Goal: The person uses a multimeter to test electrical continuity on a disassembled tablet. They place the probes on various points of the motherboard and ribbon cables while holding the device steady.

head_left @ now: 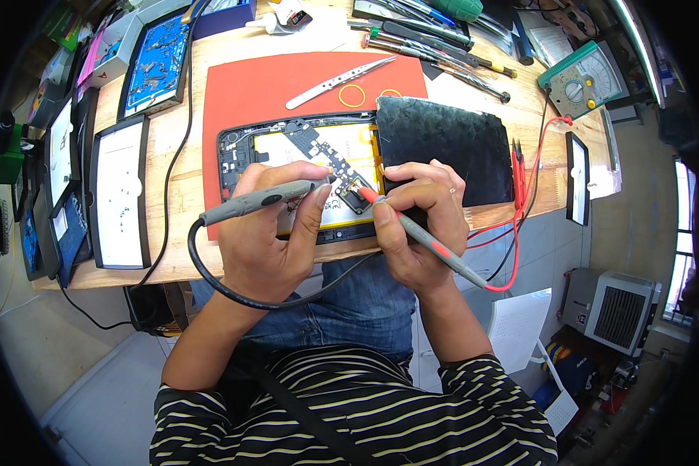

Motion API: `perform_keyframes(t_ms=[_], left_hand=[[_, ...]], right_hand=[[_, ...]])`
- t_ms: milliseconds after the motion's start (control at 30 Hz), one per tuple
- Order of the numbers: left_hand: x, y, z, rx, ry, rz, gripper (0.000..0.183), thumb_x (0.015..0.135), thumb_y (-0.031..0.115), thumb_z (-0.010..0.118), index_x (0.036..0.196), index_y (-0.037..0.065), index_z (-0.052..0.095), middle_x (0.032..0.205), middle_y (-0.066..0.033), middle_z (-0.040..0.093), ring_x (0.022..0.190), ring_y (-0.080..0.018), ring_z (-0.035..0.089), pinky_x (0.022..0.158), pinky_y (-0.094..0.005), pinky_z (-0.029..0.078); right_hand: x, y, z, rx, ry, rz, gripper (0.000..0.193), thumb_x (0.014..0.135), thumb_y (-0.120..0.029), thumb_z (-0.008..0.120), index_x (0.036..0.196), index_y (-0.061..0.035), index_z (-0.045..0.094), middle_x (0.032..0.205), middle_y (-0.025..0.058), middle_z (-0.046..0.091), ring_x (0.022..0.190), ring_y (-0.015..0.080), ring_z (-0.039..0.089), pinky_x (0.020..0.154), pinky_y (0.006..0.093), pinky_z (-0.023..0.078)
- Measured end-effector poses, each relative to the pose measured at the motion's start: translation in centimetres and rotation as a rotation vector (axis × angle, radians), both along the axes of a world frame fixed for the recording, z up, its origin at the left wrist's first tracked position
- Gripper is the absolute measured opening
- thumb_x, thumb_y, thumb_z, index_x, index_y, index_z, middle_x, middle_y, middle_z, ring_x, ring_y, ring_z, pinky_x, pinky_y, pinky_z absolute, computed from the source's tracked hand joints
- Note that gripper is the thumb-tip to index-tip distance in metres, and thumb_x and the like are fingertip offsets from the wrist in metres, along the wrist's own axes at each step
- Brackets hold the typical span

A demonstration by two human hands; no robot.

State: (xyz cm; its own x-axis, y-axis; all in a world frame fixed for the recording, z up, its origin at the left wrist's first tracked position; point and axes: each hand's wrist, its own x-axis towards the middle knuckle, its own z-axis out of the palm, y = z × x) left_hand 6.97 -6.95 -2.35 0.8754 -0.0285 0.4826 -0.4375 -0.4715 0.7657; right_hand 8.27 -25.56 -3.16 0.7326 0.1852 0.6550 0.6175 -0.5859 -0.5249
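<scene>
My left hand (260,241) grips a grey multimeter probe (245,203) with a black cable. In my right hand (423,225) is a second probe (435,247), grey and red, on a red lead. Both tips point at a narrow circuit board (322,153) lying diagonally over an opened tablet (231,146); whether they touch it is too small to tell. Beneath the board shows the tablet's white battery (357,140), edged in yellow. A dark screen panel (443,144) lies at the tablet's right side, just beyond my right fingers.
Tweezers (340,81) and a yellow rubber band (352,95) lie on a red mat (233,89). A green analog multimeter (582,85) stands right, near red clips (518,171). Screwdrivers (443,54) lie at the back; a blue parts tray (157,64) and white tray (120,194) are left.
</scene>
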Motion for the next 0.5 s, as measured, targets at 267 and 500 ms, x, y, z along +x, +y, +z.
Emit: perform_keyframes(t_ms=[267,500], left_hand=[[0.06,0.13,-0.04,0.025,-0.017,-0.002,0.02,0.084,-0.001,0.07,0.102,0.003,0.066,0.094,-0.0075,0.068,0.076,-0.02,0.062,0.064,-0.0305,0.049],[0.03,0.06,0.06,0.017,-0.007,-0.002,0.02,0.084,-0.001,0.07,0.102,0.003,0.066,0.094,-0.0069,0.067,0.077,-0.0197,0.062,0.064,-0.0304,0.049]], right_hand=[[-0.03,0.01,0.02,0.0,0.002,-0.001,0.015,0.078,-0.013,0.073,0.083,-0.0089,0.06,0.065,-0.0011,0.058,0.088,0.0212,0.066,0.09,0.0456,0.039],[-0.01,-0.01,-0.03,-0.002,0.002,0.003,0.015,0.078,-0.013,0.073,0.083,-0.0094,0.06,0.065,-0.0013,0.057,0.088,0.0209,0.065,0.091,0.0455,0.039]])
